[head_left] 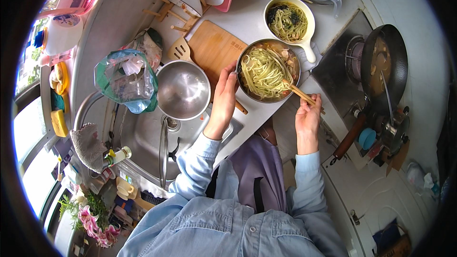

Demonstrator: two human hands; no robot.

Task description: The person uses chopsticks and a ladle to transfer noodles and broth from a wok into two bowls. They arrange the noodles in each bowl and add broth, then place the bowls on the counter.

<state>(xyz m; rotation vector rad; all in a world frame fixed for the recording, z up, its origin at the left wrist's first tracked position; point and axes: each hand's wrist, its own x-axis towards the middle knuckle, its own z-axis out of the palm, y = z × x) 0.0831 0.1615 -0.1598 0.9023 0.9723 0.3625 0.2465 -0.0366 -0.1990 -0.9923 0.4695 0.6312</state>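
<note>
A round metal bowl (267, 100) of pale noodles (261, 72) stands on the counter ahead of me, with bits of meat or vegetable at its far right side. My left hand (224, 100) grips its left rim, fingers curled there and partly hidden. In my right hand (308, 116) is a pair of wooden chopsticks (296, 90), held closed, their far ends down among the noodles. Just beyond the bowl sits a cream-white handled pan (310, 53) holding noodles and dark shreds.
A wooden cutting board (216, 40) and slotted spatula (180, 49) lie left of the bowl. A steel pot (183, 88) stands by the sink (138, 133), near a green plastic bag (102, 76). On the right, a dark wok (399, 57) with a ladle rests on the stove (335, 74).
</note>
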